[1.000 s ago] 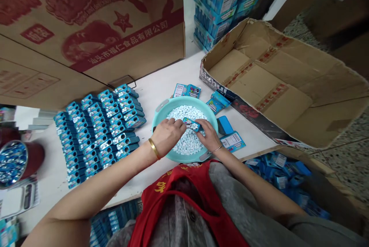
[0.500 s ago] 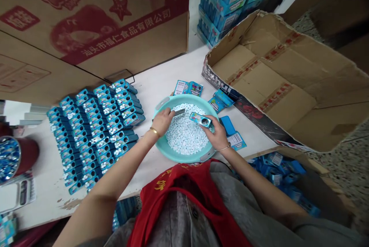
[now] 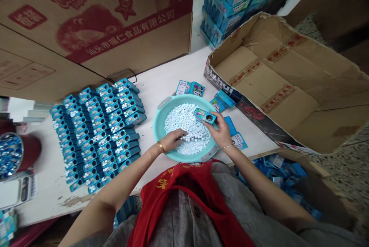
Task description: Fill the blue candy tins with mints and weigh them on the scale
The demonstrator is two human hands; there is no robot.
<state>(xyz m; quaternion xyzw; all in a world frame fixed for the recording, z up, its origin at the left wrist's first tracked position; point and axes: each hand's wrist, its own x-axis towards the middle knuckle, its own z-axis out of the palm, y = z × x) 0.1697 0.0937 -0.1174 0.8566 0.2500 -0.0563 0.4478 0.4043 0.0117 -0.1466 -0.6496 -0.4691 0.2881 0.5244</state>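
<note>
A turquoise basin (image 3: pixel 158 127) holds a heap of small white candies (image 3: pixel 180 118). Inside it, my left hand (image 3: pixel 172 139) is low among the candies, closed on a small grey metal scoop that is mostly hidden by candies. Pinched between the thumb and fingers of my right hand (image 3: pixel 221 131) is a small blue candy box (image 3: pixel 204 116), tilted over the basin's right side, its dark round hole facing up. Beyond the rim lie blue printed cartons (image 3: pixel 197 88), and more blue packets (image 3: pixel 222 100) rest at the right.
Rows of blue candy boxes (image 3: pixel 98 131) with round holes stand on the left of the white table (image 3: pixel 152 170). A large carton (image 3: pixel 129 43) rises behind. An open cardboard tray (image 3: pixel 276 85) is at right, a red bucket (image 3: pixel 30 154) far left. Wrapped packs (image 3: pixel 225 12) are stacked behind.
My left hand has moved down and right with the scoop, into the candies. My right hand has shifted slightly right and up with the candy box.
</note>
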